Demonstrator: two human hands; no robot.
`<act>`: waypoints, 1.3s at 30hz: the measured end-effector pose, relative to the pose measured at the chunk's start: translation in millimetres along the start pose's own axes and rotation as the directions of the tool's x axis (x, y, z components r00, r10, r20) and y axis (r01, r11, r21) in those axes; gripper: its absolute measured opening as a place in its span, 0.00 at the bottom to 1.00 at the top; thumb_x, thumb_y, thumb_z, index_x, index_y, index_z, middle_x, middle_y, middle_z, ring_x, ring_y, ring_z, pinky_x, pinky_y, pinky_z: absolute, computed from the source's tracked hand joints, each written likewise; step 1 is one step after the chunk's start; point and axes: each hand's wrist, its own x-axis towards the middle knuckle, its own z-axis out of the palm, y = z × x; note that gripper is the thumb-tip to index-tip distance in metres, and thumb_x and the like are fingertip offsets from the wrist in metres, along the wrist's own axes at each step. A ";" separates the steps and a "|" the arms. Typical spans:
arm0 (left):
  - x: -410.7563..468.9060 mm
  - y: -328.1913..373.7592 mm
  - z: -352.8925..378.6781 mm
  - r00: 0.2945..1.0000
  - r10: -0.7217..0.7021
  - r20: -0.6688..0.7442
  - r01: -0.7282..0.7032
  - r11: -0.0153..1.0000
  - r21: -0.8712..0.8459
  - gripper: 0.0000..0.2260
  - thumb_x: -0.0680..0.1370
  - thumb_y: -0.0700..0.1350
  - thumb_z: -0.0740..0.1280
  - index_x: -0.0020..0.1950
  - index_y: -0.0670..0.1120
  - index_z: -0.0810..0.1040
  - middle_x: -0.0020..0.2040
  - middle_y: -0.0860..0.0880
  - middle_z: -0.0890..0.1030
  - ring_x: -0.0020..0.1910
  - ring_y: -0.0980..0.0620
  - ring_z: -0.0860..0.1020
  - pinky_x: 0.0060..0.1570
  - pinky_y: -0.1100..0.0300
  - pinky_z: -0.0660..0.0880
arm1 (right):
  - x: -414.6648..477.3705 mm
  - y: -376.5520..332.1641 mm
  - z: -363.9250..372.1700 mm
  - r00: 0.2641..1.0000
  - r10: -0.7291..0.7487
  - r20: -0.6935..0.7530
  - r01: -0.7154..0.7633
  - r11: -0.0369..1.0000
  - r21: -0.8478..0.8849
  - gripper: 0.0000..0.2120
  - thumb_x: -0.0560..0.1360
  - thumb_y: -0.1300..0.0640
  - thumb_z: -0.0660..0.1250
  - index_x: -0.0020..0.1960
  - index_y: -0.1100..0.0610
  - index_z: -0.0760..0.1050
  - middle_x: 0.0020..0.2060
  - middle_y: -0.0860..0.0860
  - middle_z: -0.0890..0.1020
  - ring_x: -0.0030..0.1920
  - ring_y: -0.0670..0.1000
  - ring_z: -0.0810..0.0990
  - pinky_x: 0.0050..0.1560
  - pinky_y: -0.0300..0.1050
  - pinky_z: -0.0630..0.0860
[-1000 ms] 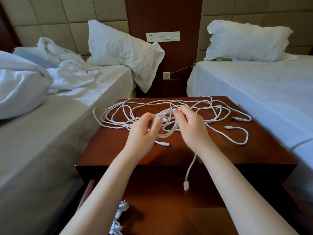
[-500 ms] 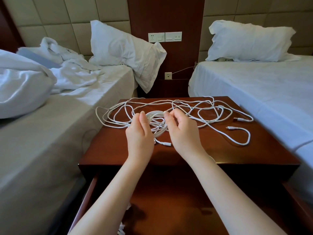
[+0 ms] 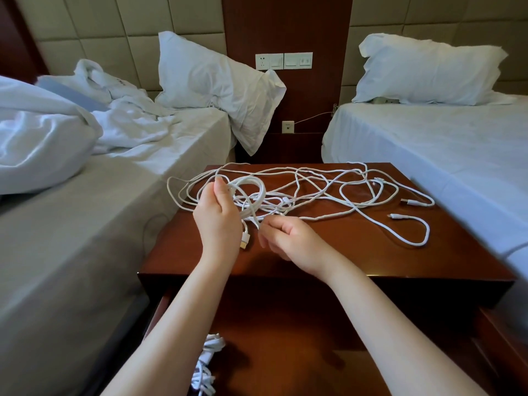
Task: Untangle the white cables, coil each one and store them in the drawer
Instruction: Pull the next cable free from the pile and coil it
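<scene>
White cables: thin white cords (image 3: 328,190) lying tangled across the glossy reddish-brown wooden desk (image 3: 357,252).
Left hand (image 3: 218,221): gripping a small white coil (image 3: 251,192), plug dangling below.
Right hand (image 3: 288,238): pinching one strand just beside it.
Drawer: open wooden drawer (image 3: 300,338) holding a white bundled cable (image 3: 208,364).

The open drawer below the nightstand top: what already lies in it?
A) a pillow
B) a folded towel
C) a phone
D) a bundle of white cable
D: a bundle of white cable lies at the left side of the open drawer, partly hidden by the left forearm.
</scene>
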 end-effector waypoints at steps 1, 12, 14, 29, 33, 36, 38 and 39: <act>-1.2 2.3 0.7 0.999 -0.028 0.033 0.030 0.997 -0.070 0.19 0.84 0.46 0.54 0.33 0.46 0.65 0.30 0.51 0.69 0.30 0.53 0.67 0.35 0.61 0.65 | 0.5 0.8 -2.6 1.000 0.015 0.011 -0.016 1.000 0.020 0.17 0.82 0.53 0.58 0.37 0.56 0.72 0.24 0.44 0.66 0.26 0.43 0.62 0.31 0.36 0.60; -22.9 41.8 5.9 0.724 0.050 0.688 0.242 0.915 -0.322 0.17 0.83 0.46 0.55 0.39 0.40 0.73 0.23 0.55 0.69 0.21 0.56 0.66 0.21 0.66 0.62 | -6.7 8.2 -39.4 0.983 -0.013 -0.182 0.077 0.934 0.349 0.15 0.77 0.49 0.62 0.32 0.50 0.74 0.28 0.50 0.66 0.31 0.48 0.62 0.37 0.40 0.64; -26.7 39.5 6.7 0.641 0.053 0.765 0.195 0.954 -0.229 0.16 0.83 0.47 0.56 0.44 0.38 0.76 0.23 0.55 0.69 0.21 0.57 0.65 0.21 0.65 0.62 | -7.7 4.8 -44.7 0.971 0.009 -0.239 0.094 0.904 0.417 0.15 0.79 0.51 0.63 0.35 0.53 0.73 0.28 0.49 0.68 0.31 0.46 0.65 0.38 0.38 0.65; -26.7 35.3 6.9 0.503 0.016 0.864 -0.193 0.977 0.094 0.16 0.82 0.47 0.59 0.34 0.48 0.70 0.29 0.53 0.68 0.28 0.58 0.65 0.31 0.66 0.63 | -11.4 -12.1 -51.7 0.875 0.016 -0.484 0.155 0.938 0.311 0.19 0.82 0.54 0.60 0.33 0.57 0.66 0.22 0.45 0.64 0.25 0.44 0.60 0.31 0.38 0.61; -23.8 24.0 14.9 0.686 -0.086 0.723 -0.151 0.954 0.257 0.17 0.83 0.48 0.55 0.35 0.46 0.69 0.31 0.51 0.69 0.31 0.56 0.66 0.29 0.66 0.63 | -12.1 -20.4 -51.0 0.867 -0.090 -0.490 0.183 0.972 0.146 0.17 0.81 0.56 0.61 0.34 0.57 0.69 0.21 0.42 0.67 0.25 0.42 0.66 0.33 0.32 0.64; -17.4 18.5 16.2 0.821 -0.111 0.560 -0.074 0.952 0.296 0.18 0.83 0.47 0.55 0.33 0.44 0.67 0.30 0.50 0.68 0.30 0.54 0.66 0.28 0.65 0.61 | -14.4 -30.6 -46.1 0.922 -0.180 -0.343 0.209 0.977 0.048 0.15 0.80 0.60 0.61 0.34 0.58 0.72 0.21 0.40 0.69 0.26 0.40 0.69 0.33 0.30 0.64; -10.9 17.0 12.9 0.877 -0.095 0.471 -0.026 0.969 0.245 0.19 0.83 0.46 0.56 0.31 0.44 0.64 0.28 0.49 0.66 0.29 0.53 0.64 0.30 0.61 0.62 | -15.9 -34.9 -42.1 0.955 -0.196 -0.221 0.211 0.976 0.045 0.13 0.79 0.64 0.61 0.35 0.60 0.73 0.21 0.39 0.70 0.26 0.39 0.70 0.33 0.29 0.65; -6.7 15.5 10.5 0.897 -0.094 0.432 0.002 0.978 0.208 0.19 0.83 0.46 0.57 0.31 0.44 0.63 0.28 0.49 0.66 0.29 0.51 0.65 0.32 0.58 0.63 | -16.4 -35.4 -39.4 0.968 -0.192 -0.162 0.202 0.978 0.049 0.13 0.79 0.64 0.61 0.36 0.61 0.74 0.22 0.40 0.71 0.26 0.39 0.70 0.33 0.29 0.66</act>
